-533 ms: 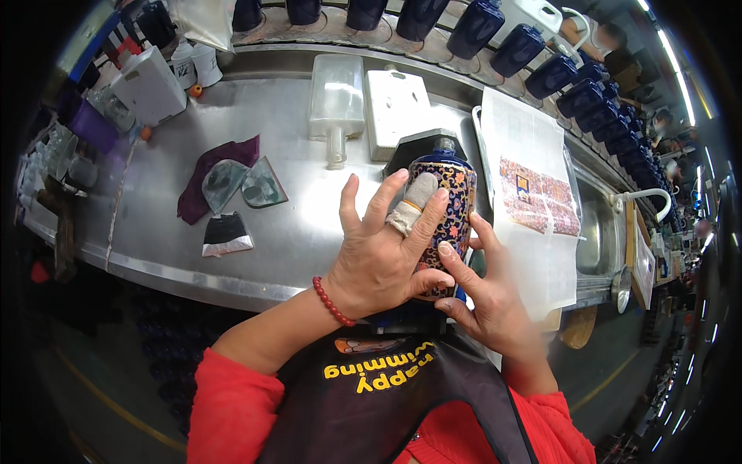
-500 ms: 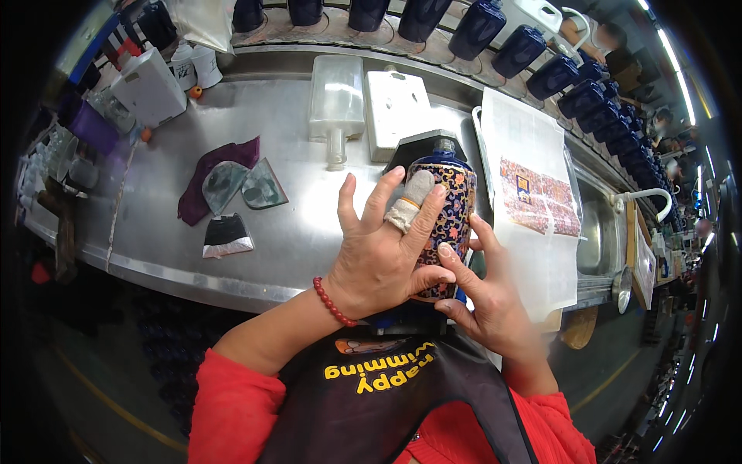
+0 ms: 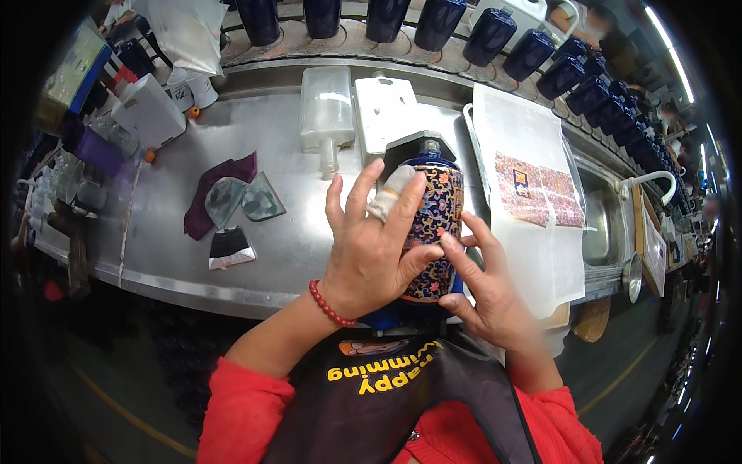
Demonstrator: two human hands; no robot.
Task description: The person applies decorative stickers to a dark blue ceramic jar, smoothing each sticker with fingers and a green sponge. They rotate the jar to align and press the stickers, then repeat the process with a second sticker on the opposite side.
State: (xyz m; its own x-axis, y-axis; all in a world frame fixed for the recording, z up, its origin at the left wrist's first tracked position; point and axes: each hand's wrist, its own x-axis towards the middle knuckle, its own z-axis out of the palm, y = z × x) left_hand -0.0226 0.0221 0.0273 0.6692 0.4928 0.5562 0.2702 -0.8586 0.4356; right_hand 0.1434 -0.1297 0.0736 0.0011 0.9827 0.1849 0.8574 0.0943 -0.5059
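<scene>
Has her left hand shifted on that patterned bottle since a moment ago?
Cannot tell. The left hand lies flat on the patterned bottle as before; the whole view shifted, the white block too.

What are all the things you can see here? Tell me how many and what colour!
patterned bottle: one, dark blue with flowery decal, between both hands
plain bottles: many, dark blue, in a row along the far edge
clear bottle: one, frosted, lying on the steel bench
white block: one, beside it
decal sheet: one, white with coloured prints, on the right
cloth: one, purple, on the left
scrapers: two, greyish, on the cloth
left hand: flat on the bottle, one finger bandaged
right hand: fingertips on the bottle's side
</scene>
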